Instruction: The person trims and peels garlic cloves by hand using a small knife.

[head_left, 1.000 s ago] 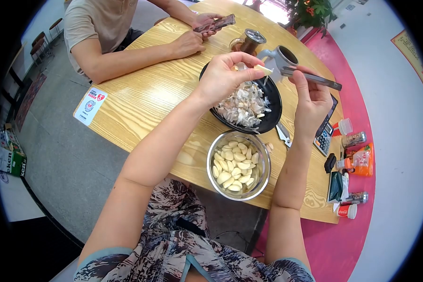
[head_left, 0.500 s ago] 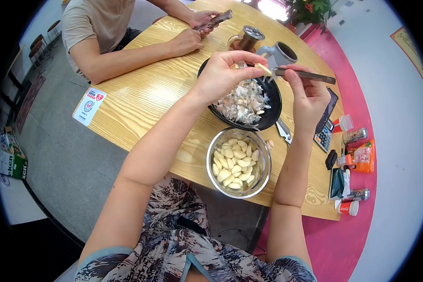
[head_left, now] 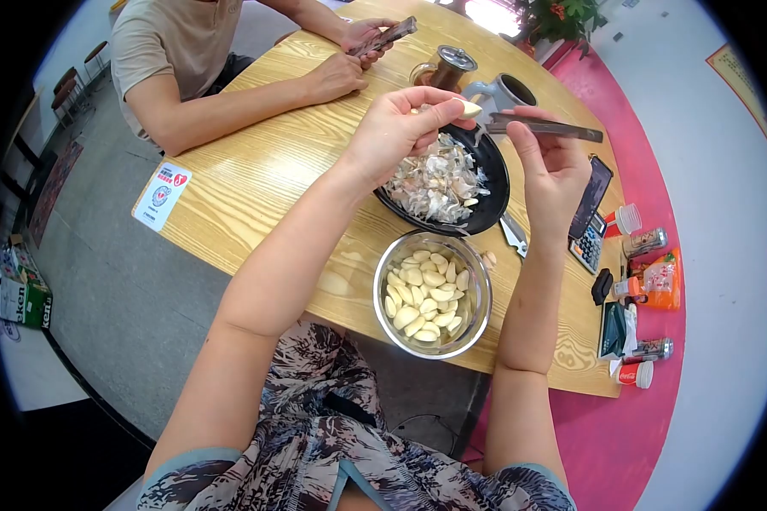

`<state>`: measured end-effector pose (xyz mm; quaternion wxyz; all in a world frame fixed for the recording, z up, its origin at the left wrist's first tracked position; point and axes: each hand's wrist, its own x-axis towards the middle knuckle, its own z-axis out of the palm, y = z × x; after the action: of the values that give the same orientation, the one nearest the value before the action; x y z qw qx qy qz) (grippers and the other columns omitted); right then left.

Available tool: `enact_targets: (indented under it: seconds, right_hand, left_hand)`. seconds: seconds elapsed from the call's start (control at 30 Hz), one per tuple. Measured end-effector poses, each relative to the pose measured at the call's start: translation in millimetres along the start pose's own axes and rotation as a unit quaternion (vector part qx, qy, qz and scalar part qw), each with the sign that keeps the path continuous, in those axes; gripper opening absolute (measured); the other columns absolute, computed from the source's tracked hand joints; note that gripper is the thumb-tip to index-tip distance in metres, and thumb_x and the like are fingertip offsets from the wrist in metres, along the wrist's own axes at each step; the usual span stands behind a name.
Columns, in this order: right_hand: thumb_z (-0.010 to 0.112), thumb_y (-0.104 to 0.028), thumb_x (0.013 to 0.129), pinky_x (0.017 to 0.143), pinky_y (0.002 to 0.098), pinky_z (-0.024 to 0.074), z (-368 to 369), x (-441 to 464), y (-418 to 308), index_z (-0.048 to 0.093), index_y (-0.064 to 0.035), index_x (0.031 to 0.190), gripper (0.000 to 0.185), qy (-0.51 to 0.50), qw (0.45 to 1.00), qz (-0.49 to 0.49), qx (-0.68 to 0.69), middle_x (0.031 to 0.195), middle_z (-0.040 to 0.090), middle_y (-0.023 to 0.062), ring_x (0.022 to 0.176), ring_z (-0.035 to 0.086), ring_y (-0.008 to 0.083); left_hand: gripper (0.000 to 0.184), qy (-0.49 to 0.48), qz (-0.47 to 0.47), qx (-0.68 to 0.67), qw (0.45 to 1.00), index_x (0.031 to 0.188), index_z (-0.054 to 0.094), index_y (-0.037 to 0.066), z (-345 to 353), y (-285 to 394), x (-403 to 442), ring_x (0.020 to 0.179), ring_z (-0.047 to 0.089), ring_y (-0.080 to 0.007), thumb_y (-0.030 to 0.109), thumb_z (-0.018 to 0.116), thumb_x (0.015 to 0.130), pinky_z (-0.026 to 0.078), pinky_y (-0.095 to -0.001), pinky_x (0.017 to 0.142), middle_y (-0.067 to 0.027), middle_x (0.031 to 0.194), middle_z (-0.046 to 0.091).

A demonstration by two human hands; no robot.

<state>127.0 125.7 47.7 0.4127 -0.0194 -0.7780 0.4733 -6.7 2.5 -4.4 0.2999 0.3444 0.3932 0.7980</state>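
My left hand pinches a pale garlic clove between thumb and fingers, above a black bowl. Garlic skins fill that bowl, with a few cloves among them. My right hand is closed round flat metal tweezers, their tips just right of the clove and slightly apart from it. A thin bit of skin hangs at the tips. Nearer to me stands a metal bowl of peeled garlic cloves. Scissors lie partly under the black bowl's right side.
Across the wooden table, another person holds a phone. A lidded glass jar and grey mug stand behind the bowls. At right are a propped phone, calculator, cans and an orange packet.
My left hand has drawn slightly left with the clove, which now sits more upright. The tweezers have moved up a little and a gap shows between them and the clove.
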Motion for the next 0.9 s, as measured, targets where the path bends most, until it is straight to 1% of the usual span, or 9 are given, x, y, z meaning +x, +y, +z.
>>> enact_targets:
  seconds: [0.07, 0.1, 0.17, 0.37, 0.5, 0.6, 0.67, 0.8, 0.9]
  right_hand:
    - [0.069, -0.001, 0.083, 0.076, 0.0243, 0.0511, 3.5, -0.4, -0.5, 0.064, 0.0022, 0.099, 0.016, 0.031, 0.998, -0.053, 0.019, 0.092, 0.067, 0.0068, 0.084, 0.064, 0.0117]
    - [0.069, -0.001, 0.083, 0.076, 0.0243, 0.0511, 5.3, -0.7, -0.3, 0.064, 0.0022, 0.099, 0.016, 0.031, 0.998, -0.053, 0.019, 0.092, 0.067, 0.0068, 0.084, 0.064, 0.0117]
    - [0.069, 0.001, 0.083, 0.075, 0.0241, 0.0508, 7.9, -1.5, 0.7, 0.065, 0.0029, 0.098, 0.016, 0.038, 0.995, -0.096, 0.0, 0.091, 0.068, 0.0071, 0.082, 0.064, 0.0113]
    - [0.068, 0.004, 0.082, 0.073, 0.0228, 0.0503, 9.5, -5.0, -0.2, 0.066, 0.0044, 0.094, 0.012, 0.055, 0.991, -0.115, -0.041, 0.088, 0.068, 0.0072, 0.079, 0.063, 0.0109]
    - [0.068, 0.004, 0.082, 0.072, 0.0224, 0.0504, 9.1, -4.8, 0.4, 0.067, 0.0046, 0.092, 0.011, 0.052, 0.989, -0.133, -0.044, 0.088, 0.068, 0.007, 0.078, 0.063, 0.011]
    - [0.069, 0.004, 0.081, 0.072, 0.0228, 0.0506, 10.0, -6.5, -2.7, 0.067, 0.0048, 0.091, 0.01, 0.027, 0.989, -0.14, -0.039, 0.088, 0.068, 0.0073, 0.078, 0.064, 0.0116]
    - [0.069, 0.004, 0.081, 0.073, 0.0231, 0.0507, 10.4, -7.6, -2.2, 0.066, 0.0048, 0.092, 0.011, 0.008, 0.992, -0.126, -0.028, 0.088, 0.069, 0.0077, 0.079, 0.065, 0.0125]
    - [0.068, 0.005, 0.081, 0.075, 0.0238, 0.0506, 10.7, -6.7, -2.6, 0.066, 0.0047, 0.094, 0.013, 0.006, 0.994, -0.111, -0.019, 0.089, 0.069, 0.0079, 0.081, 0.065, 0.0133]
    - [0.068, 0.005, 0.082, 0.077, 0.0245, 0.0503, 13.7, -4.8, -2.5, 0.065, 0.0044, 0.096, 0.014, 0.043, 0.992, -0.122, -0.001, 0.089, 0.069, 0.0081, 0.084, 0.065, 0.0137]
  left_hand:
    - [0.024, -0.008, -0.013, -0.005, 1.0, 0.109, 0.062, 0.002, 0.3, 0.4, -0.3, 0.052, 0.034, 0.0007, 0.02, 0.06, 0.093, 0.027, -0.0131, 0.045, -0.0099, 0.095, 0.069]
    - [0.024, -0.008, -0.013, -0.005, 1.0, 0.109, 0.062, 0.002, 1.1, 0.5, -0.7, 0.052, 0.034, 0.0007, 0.02, 0.06, 0.093, 0.027, -0.0131, 0.045, -0.0099, 0.095, 0.069]
    - [0.024, -0.013, -0.016, -0.007, 1.0, 0.109, 0.062, 0.002, 3.1, 0.2, -1.5, 0.052, 0.034, 0.0006, 0.02, 0.059, 0.094, 0.028, -0.0131, 0.045, -0.0097, 0.095, 0.069]
    - [0.024, -0.041, -0.022, -0.022, 0.999, 0.11, 0.062, 0.002, 5.9, 3.4, -3.1, 0.052, 0.034, 0.0004, 0.02, 0.058, 0.095, 0.028, -0.0131, 0.045, -0.0082, 0.094, 0.069]
    - [0.024, -0.033, -0.024, -0.024, 0.999, 0.11, 0.062, 0.002, 3.9, -0.8, -2.4, 0.052, 0.035, 0.0002, 0.019, 0.058, 0.095, 0.027, -0.0134, 0.045, -0.0067, 0.093, 0.068]
    - [0.023, -0.025, -0.027, -0.034, 0.999, 0.109, 0.062, 0.002, 2.5, -2.4, -1.4, 0.052, 0.034, 0.0001, 0.02, 0.059, 0.094, 0.027, -0.0137, 0.045, -0.0054, 0.092, 0.068]
    - [0.024, -0.003, -0.041, -0.06, 0.997, 0.108, 0.062, 0.001, 0.3, -3.6, -0.6, 0.052, 0.034, 0.0003, 0.021, 0.059, 0.095, 0.027, -0.0137, 0.045, -0.0064, 0.093, 0.068]
    - [0.025, -0.007, -0.035, -0.066, 0.997, 0.107, 0.062, 0.002, -0.6, -3.8, 0.6, 0.052, 0.034, 0.0006, 0.022, 0.058, 0.095, 0.026, -0.0134, 0.044, -0.0082, 0.095, 0.068]
    - [0.025, -0.024, -0.033, -0.046, 0.998, 0.108, 0.062, 0.002, 0.6, -2.4, 0.4, 0.051, 0.034, 0.0008, 0.023, 0.058, 0.095, 0.026, -0.0134, 0.044, -0.0097, 0.096, 0.068]
